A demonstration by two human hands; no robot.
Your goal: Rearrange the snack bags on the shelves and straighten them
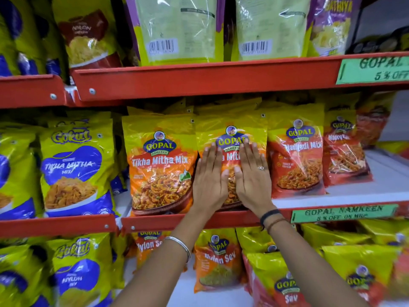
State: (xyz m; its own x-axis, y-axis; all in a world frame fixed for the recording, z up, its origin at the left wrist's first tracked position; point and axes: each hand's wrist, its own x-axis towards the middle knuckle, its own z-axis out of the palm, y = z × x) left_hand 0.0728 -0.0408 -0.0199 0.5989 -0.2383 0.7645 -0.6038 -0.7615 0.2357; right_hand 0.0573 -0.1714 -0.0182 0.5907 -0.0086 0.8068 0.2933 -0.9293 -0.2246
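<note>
Two hands lie flat on one orange-and-yellow Gopal bag point(230, 134) standing upright in the middle shelf's front row: your left hand point(210, 180) covers its lower left part and your right hand point(252, 178) its lower right, thumbs almost meeting over the printed snack picture. Your fingers point(212, 154) are stretched out and released, pressing on the bag's face and gripping nothing; a ring sits on your right hand, dark bands circle that wrist, and a thin bangle point(181, 244) hangs on your left forearm. Just left of the pressed bag, touching it, stands a matching Tikha Mitha Mix bag point(159, 165); just right stands a red-and-yellow Gopal mix bag point(296, 151), with another red bag point(345, 151) beyond it and bare white shelf floor point(380, 173) after that. All these bags rest behind the red shelf lip point(168, 221), which carries a green Gopal Namkeen offer label point(343, 213) to your right. Further left on the same level stand yellow-and-blue Gokul bags point(75, 165). On the shelf above, two pale green bags point(177, 29) show their barcoded backs. Below, Nylon Sev bags point(219, 260) stand and lean.
</note>
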